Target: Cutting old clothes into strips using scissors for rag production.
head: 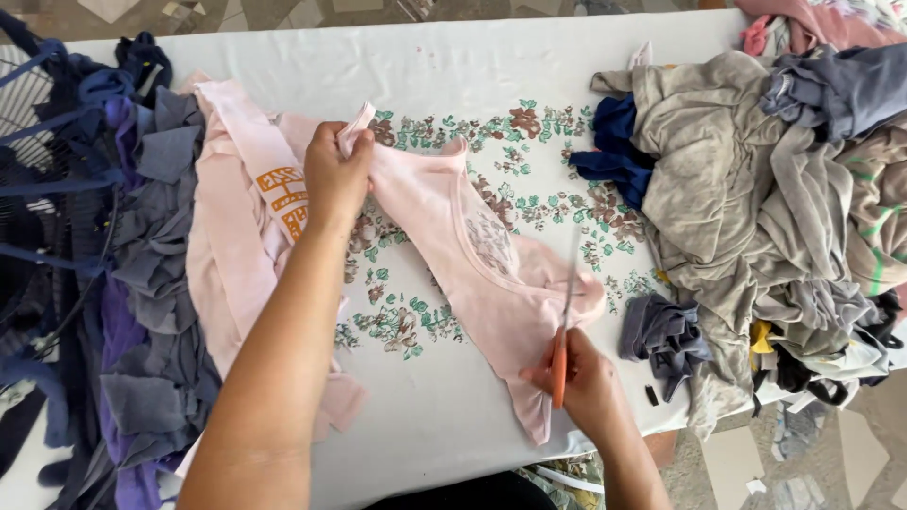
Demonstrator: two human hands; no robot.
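Two hands on pink garment (444, 227), left hand (335, 175) gripping strap, right hand (586, 378) scissoring hem.

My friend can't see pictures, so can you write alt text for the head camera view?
Seen from above, a person's right hand cuts a pale pink garment with orange-handled scissors while the left hand holds its far end up. It lies on a white flowered tablecloth, between stacked blue and grey fabric pieces and a heap of grey clothes.
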